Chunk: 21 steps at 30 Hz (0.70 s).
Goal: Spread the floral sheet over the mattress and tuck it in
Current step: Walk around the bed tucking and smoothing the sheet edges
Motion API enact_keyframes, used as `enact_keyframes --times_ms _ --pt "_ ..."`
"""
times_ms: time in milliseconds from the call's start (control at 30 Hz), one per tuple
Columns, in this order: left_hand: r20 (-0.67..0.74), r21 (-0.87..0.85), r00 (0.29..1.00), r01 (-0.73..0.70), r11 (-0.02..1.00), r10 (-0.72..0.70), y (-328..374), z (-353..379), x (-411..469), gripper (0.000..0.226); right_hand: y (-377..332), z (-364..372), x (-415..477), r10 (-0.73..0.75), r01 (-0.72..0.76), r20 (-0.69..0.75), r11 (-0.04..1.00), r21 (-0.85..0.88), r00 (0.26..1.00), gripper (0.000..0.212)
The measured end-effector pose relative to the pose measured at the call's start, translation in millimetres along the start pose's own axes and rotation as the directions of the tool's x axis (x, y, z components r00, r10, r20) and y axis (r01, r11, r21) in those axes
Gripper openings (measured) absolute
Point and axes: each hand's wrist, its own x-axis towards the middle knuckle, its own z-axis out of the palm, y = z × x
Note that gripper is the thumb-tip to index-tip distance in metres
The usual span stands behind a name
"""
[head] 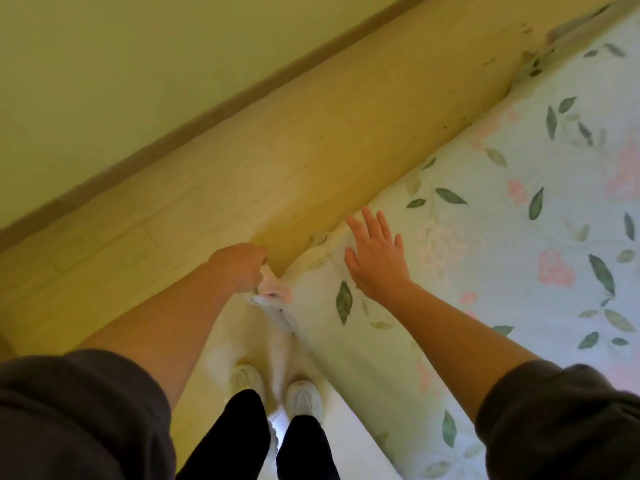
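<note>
Down at the bed's near edge, about mid-frame, the left hand (239, 266) has its grip curled round a bunch of the sheet (519, 202), with pink and white cloth poking out below the knuckles. Just to its right, the right hand (375, 259) lies flat on the sheet with fingers spread, holding nothing. The sheet fills the right side of the frame, over the mattress, which is hidden beneath it. Its edge runs along the floor (311, 150) toward the upper right.

From where I stand, the worry is the pull. If the left hand tugs hard while the right presses only lightly, the cloth could slide and come short on the far side, which is out of view. At the upper right the edge looks rumpled, so a tug from here might drag that part loose or leave a crease along the bed. The bunch is thick too, and pushed under as it is, it would likely lump and work back out. Something pale hangs down by the shoes (304, 396). If that is loose sheet, a step could pin it.
</note>
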Motion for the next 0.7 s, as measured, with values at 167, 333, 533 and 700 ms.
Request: enact_keyframes --times_ms 167,333,533,700 --pt "0.045 0.045 0.993 -0.114 0.993 0.112 15.0 -55.2 23.6 0.026 7.0 -34.5 22.4 0.106 -0.107 0.026 0.994 0.022 0.994 0.054" --pt "0.128 0.191 0.970 -0.228 0.955 0.206 -4.4 -127.7 67.3 0.021 13.9 -67.6 60.0 0.331 -0.328 0.006 0.933 0.150 0.944 0.055" --pt "0.167 0.309 0.941 -0.335 0.890 0.296 4.8 -203.2 102.5 0.022 27.8 -98.1 80.0 0.550 -0.536 0.046 0.789 0.301 0.834 0.054" --pt "0.185 0.322 0.884 -0.467 0.824 0.429 48.9 -232.2 137.7 0.021 59.1 -109.3 96.5 0.654 -0.620 0.047 0.688 0.378 0.755 0.055"
